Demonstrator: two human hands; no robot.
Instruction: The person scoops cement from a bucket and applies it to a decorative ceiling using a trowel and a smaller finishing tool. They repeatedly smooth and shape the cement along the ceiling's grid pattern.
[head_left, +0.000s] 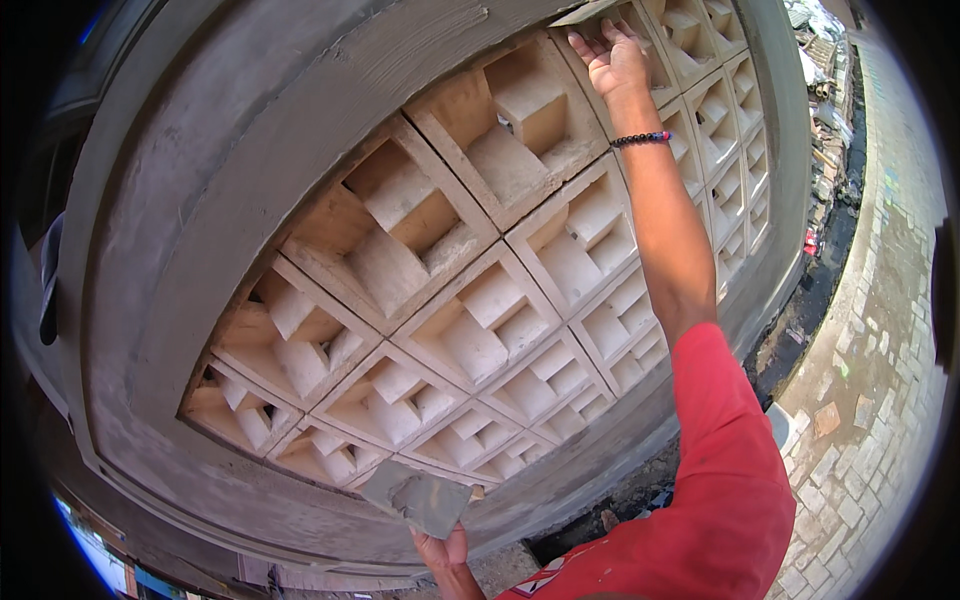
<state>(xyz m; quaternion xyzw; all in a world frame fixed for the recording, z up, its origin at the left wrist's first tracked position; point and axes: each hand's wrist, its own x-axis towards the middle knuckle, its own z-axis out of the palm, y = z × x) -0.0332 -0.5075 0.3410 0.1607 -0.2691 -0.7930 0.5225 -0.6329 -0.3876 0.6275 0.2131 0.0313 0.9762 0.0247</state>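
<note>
Right hand (pixel 612 58) is stretched way up, fingers flat and closed over a small grey float or trowel (pixel 590 14) pressed against the wet cement band (pixel 400 60) at the top edge of the opening. The tool's long axis runs along that band, sloping up to the right, and it sits just past the fingertips, touching the render. There's a dark beaded bracelet (pixel 640 139) on the wrist, and a red sleeve (pixel 730 450) further down the arm.

Left hand (pixel 445 550) is low and close to the body, pinching a flat grey mortar board (pixel 420 497) by its edge, held roughly level. It's well apart from the top band, so the right hand is clearly the nearer one to the fresh render.

Spreading out below the right hand is a grid of pale, chalky ventilation blocks (pixel 470 300) with stepped hollow pockets and thin joints. The grey plastered frame (pixel 180 250) around them looks rough and sandy. Paving stones (pixel 880 380) are off to the right.
</note>
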